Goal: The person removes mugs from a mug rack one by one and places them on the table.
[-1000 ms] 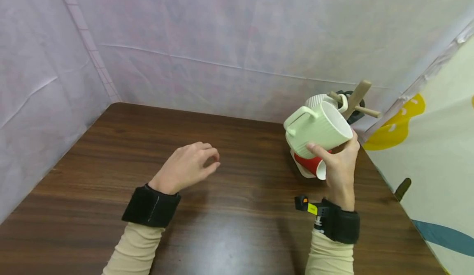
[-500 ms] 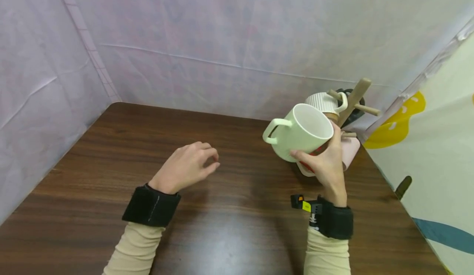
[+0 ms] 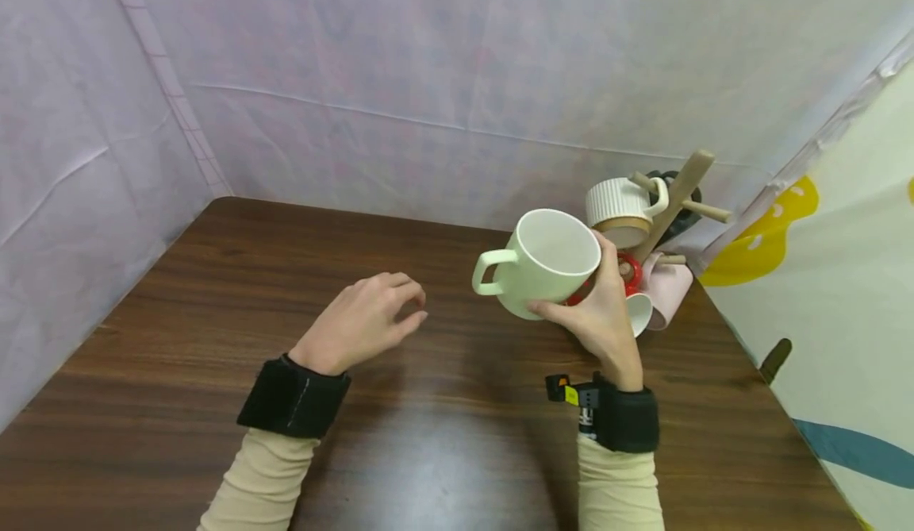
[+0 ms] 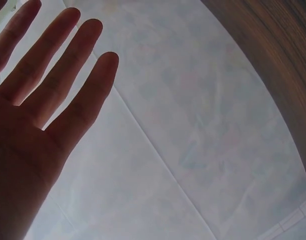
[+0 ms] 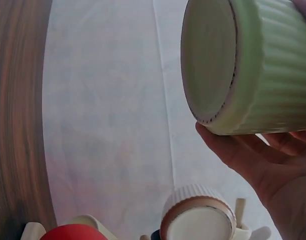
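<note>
A pale green ribbed mug (image 3: 546,265) is gripped round its body by my right hand (image 3: 600,317), held above the table with its white inside facing up and its handle pointing left. In the right wrist view the mug's (image 5: 278,70) base shows, with thumb and fingers along its side. My left hand (image 3: 364,317) hovers over the table with fingers loosely bent, holding nothing. The left wrist view shows that hand's (image 4: 48,105) fingers spread apart. Just right of the mug stands a wooden mug tree (image 3: 674,202).
On the mug tree hang a white ribbed mug (image 3: 617,202), a red mug (image 3: 630,271), a pink mug (image 3: 667,289) and a dark item (image 3: 671,225), partly hidden. A fabric wall (image 3: 393,78) borders the back of the brown wooden table (image 3: 286,237).
My right hand has carried the green mug left, away from the mug tree, and turned it more upright. More of the hanging mugs shows now. The left hand has stayed almost still.
</note>
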`<control>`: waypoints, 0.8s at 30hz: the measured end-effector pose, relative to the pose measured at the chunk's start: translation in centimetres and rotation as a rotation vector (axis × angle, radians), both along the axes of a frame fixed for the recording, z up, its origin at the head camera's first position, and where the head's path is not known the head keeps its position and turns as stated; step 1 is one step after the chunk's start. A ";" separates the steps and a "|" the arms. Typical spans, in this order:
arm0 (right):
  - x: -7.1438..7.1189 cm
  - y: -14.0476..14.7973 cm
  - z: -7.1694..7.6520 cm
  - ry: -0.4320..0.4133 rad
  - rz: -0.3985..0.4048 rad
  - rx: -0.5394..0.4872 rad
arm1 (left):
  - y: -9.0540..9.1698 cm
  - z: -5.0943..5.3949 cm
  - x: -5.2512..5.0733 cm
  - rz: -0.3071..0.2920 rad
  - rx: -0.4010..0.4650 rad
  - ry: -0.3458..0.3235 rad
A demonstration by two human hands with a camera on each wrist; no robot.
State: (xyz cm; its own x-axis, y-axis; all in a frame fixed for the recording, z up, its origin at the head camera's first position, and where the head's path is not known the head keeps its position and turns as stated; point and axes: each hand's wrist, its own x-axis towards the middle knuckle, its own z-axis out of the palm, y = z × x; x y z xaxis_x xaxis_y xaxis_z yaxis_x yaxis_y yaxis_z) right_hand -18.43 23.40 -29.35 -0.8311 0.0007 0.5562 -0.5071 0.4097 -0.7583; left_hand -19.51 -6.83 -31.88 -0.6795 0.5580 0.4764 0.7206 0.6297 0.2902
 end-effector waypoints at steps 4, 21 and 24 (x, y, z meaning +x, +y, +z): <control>-0.3 -0.5 -0.3 -0.006 0.035 0.022 | 0.1 -0.1 0.0 0.004 0.001 0.022; -1.2 -2.3 -1.2 0.048 0.086 0.180 | 0.9 0.5 0.3 -0.068 0.143 0.038; -1.2 -2.5 -1.3 0.055 0.101 0.192 | 1.1 0.5 0.2 -0.082 0.163 0.033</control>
State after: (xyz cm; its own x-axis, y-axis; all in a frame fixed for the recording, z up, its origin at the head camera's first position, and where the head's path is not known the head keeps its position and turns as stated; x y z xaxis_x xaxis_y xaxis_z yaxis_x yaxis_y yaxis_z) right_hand -19.67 20.91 -30.67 -0.7899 -0.1917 0.5825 -0.5915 0.4887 -0.6413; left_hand -19.27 -5.78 -31.42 -0.6174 0.5245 0.5863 0.7783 0.5153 0.3587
